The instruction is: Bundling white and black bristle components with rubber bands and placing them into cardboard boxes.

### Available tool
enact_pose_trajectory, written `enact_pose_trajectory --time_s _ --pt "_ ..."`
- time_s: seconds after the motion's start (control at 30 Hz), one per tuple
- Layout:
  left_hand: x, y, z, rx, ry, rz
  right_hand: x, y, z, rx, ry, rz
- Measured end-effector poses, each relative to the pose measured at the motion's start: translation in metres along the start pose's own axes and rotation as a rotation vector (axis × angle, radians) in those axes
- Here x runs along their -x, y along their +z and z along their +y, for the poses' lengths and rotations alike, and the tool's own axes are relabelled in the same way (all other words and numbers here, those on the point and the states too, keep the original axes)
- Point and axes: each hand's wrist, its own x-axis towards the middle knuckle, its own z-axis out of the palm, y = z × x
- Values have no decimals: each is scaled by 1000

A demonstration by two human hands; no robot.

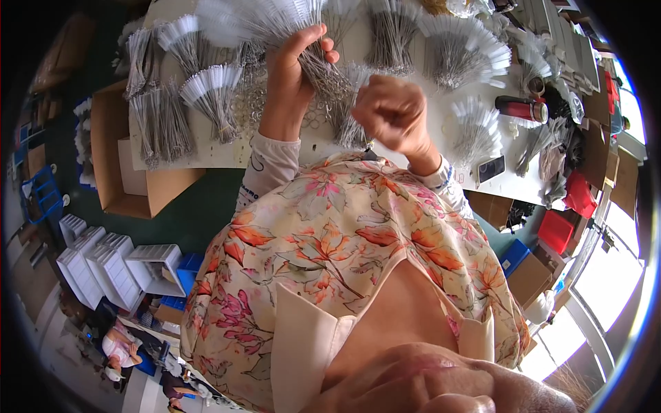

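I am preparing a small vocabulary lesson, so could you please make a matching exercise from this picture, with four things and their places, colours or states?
Column one
1. left hand
2. phone
3. cardboard box
4. flask

Column two
A. open, at the left side of the table
B. mostly dark red
C. closed around a bundle of thin white-tipped wires
D. dark-screened, near the table edge closest to the person

Right pairs: 1-C, 2-D, 3-A, 4-B
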Motion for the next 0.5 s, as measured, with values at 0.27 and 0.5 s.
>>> enact_pose_trajectory --time_s 0.27,0.5 --pt "-39 27 -5 375 77 122 13 4 32 468 166 98" --pt "-71 -36 -5 -721 660 -170 12 -88 18 -705 122 351"
